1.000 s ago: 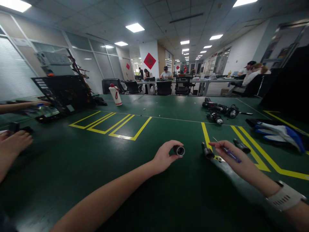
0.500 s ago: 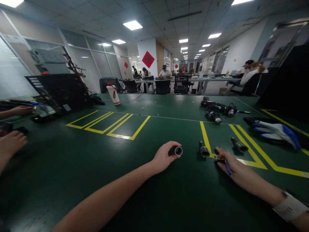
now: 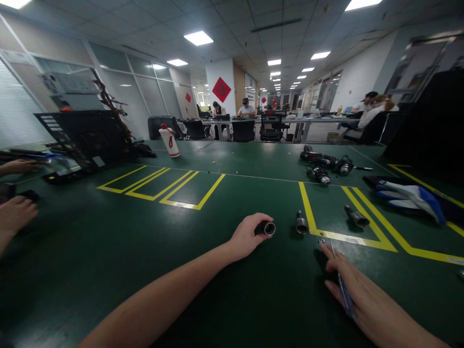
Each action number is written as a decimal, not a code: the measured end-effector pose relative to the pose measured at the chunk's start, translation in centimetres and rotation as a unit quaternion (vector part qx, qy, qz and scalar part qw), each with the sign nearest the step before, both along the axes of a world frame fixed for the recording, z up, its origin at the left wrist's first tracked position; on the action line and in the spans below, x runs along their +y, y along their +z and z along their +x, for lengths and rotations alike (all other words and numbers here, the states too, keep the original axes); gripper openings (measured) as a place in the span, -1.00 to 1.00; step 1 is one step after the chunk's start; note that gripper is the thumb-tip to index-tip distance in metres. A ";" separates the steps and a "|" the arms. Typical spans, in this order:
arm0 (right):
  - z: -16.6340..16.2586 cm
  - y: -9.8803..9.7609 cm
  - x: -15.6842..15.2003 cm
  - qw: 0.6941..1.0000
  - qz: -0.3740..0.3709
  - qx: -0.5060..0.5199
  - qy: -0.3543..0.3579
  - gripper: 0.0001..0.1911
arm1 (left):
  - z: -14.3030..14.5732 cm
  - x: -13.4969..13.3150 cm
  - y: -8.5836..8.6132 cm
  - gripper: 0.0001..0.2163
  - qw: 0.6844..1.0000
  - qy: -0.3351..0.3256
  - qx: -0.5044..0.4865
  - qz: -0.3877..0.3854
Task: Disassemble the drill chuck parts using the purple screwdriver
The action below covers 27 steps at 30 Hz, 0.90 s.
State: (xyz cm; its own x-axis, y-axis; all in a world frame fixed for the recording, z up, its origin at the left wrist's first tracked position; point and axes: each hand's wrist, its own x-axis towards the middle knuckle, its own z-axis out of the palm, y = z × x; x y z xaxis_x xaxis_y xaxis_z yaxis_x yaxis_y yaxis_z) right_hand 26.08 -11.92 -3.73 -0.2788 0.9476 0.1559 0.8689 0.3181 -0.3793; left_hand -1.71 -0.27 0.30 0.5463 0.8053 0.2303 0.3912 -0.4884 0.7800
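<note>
My left hand point(image 3: 247, 236) is closed round a small black cylindrical part with a silver rim point(image 3: 267, 228), held just above the green table point(image 3: 224, 295). My right hand point(image 3: 357, 296) rests low on the table at the lower right, fingers closed on a thin blue-handled tool point(image 3: 343, 290) whose tip points toward a tiny screw point(image 3: 322, 241). A similar black cylinder point(image 3: 300, 224) lies on the table between the hands, on a yellow line. Another dark cylinder point(image 3: 356, 216) lies further right.
Black power-tool parts point(image 3: 324, 166) lie at the far right. Blue-and-white gloves point(image 3: 411, 197) lie by the right edge. A white bottle with a red cap point(image 3: 169, 141) and an open black case point(image 3: 87, 140) stand at the far left. Another person's hand point(image 3: 16, 215) rests at the left.
My right hand has drawn back toward me and lowered onto the table with the tool. My left hand has kept its cylinder almost still.
</note>
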 end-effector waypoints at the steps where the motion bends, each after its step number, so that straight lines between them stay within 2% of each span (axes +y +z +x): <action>1: 0.3 0.0 0.6 1.000 -0.003 0.018 -0.019 -0.38 | 0.0 0.0 0.0 -0.68 1.000 0.000 0.002 -0.001; 8: 3.1 0.1 3.9 0.985 -0.027 0.149 -0.087 -0.69 | -0.1 -0.1 0.2 -0.68 1.000 -0.014 0.002 -0.011; 12: 3.3 0.5 3.8 0.979 -0.058 0.174 -0.093 -0.72 | 0.0 0.0 0.1 -0.67 1.000 -0.012 0.005 -0.010; 19: 3.0 0.9 3.0 0.972 -0.066 0.195 -0.110 -0.73 | 0.0 -0.1 0.2 -0.70 1.000 -0.019 0.002 0.007; 22: 2.8 0.8 2.0 0.976 -0.078 0.183 -0.092 -0.73 | 0.0 -0.2 0.2 -0.71 1.000 -0.022 0.003 0.014; 27: -0.2 0.7 -0.3 0.984 -0.106 0.140 0.004 -0.75 | 0.1 0.0 0.0 -0.72 0.999 -0.024 0.004 0.025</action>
State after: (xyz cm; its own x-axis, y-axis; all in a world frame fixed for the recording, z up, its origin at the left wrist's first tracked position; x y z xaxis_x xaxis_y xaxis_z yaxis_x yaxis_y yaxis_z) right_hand 25.87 -12.26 -3.05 -0.2602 0.9652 0.0273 0.7182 0.2124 -0.6626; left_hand -1.56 -0.29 0.34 0.5853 0.7661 0.2654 0.3729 -0.5451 0.7509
